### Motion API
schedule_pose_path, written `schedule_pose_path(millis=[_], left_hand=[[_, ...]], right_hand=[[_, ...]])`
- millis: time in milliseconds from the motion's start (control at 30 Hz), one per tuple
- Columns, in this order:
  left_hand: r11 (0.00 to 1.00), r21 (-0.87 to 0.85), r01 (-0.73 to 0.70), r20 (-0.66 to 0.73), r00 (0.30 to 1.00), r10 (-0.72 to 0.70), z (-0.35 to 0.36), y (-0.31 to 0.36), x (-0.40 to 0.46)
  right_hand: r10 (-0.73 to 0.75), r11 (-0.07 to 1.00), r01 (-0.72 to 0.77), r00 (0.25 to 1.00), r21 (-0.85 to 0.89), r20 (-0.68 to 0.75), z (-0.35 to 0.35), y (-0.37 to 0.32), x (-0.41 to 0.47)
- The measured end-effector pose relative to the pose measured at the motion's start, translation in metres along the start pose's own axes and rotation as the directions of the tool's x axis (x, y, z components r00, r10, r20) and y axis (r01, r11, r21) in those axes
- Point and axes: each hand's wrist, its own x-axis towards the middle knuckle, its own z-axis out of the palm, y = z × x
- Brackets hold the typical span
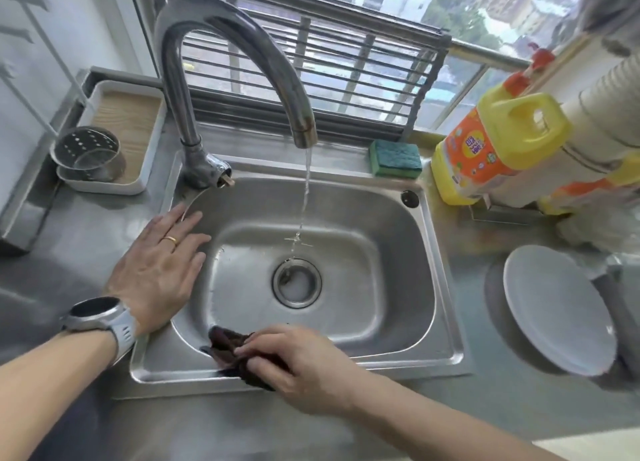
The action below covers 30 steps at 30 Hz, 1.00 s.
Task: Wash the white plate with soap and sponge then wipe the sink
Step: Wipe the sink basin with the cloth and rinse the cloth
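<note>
From the head camera, one steel sink (446, 342) is seen set into a steel counter (485, 408), with one curved tap (239, 44) from which a thin stream of water (304, 197) is running toward the single drain (296, 282). One white plate (557, 308) is lying flat on the counter to the right of the sink, apart from it. One green sponge (394, 158) is resting on the far rim. Two yellow soap bottles (498, 148) with orange labels are standing at the far right; their print cannot be read. The left hand (159, 270), fingers spread flat, is laid on the left rim; one gold ring (170, 240) and one watch (98, 316) are worn. The right hand (298, 363) is closed around one dark cloth (225, 346), pressed on the sink's near rim. One perforated metal cup (88, 154) is standing in one white tray (147, 162) at far left.
</note>
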Motion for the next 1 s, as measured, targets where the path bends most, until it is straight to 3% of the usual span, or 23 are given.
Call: schedule_pose_path(millis=[100, 200, 267, 333, 433, 600, 700, 767, 900, 1000], left_hand=[[1.000, -0.026, -0.003, -0.032, 0.999, 0.002, 0.001, -0.001, 0.001], [0.999, -0.038, -0.005, -0.039, 0.999, 0.003, 0.002, -0.002, 0.002], [0.999, -0.046, -0.009, -0.043, 0.999, 0.007, 0.003, -0.002, 0.003], [0.998, -0.054, -0.016, -0.064, 0.998, 0.013, 0.003, -0.002, 0.003], [0.998, -0.066, -0.010, -0.086, 0.996, 0.004, 0.005, -0.002, 0.003], [0.997, -0.081, -0.006, -0.127, 0.992, -0.004, 0.011, -0.002, 0.003], [0.997, -0.069, -0.018, -0.136, 0.991, 0.009, 0.011, -0.002, 0.004], [0.999, -0.045, -0.026, -0.121, 0.993, 0.020, 0.011, -0.002, 0.004], [1.000, -0.021, -0.011, -0.113, 0.994, 0.009, 0.011, -0.001, 0.002], [1.000, 0.000, -0.009, -0.072, 0.997, 0.009, 0.009, 0.000, 0.001]], right_hand=[[0.160, 0.965, -0.158, 0.987, -0.209, -0.007, -0.022, 0.043, -0.041], [0.259, 0.799, -0.282, 0.959, -0.531, -0.119, -0.064, 0.098, -0.090], [0.077, 0.677, -0.231, 0.966, -0.699, -0.245, -0.091, 0.133, -0.105], [-0.091, 0.557, -0.167, 0.962, -0.813, -0.259, -0.112, 0.164, -0.096], [-0.160, 0.446, -0.166, 0.952, -0.880, -0.261, -0.144, 0.191, -0.051], [-0.200, 0.326, 0.035, 0.979, -0.945, -0.032, -0.193, 0.199, 0.012], [-0.187, 0.317, 0.128, 0.980, -0.940, 0.070, -0.211, 0.197, 0.019], [-0.218, 0.345, 0.133, 0.974, -0.929, 0.059, -0.214, 0.199, 0.014], [-0.258, 0.479, 0.006, 0.957, -0.878, -0.135, -0.202, 0.209, -0.001], [-0.210, 0.593, -0.102, 0.938, -0.799, -0.275, -0.185, 0.211, -0.016]])
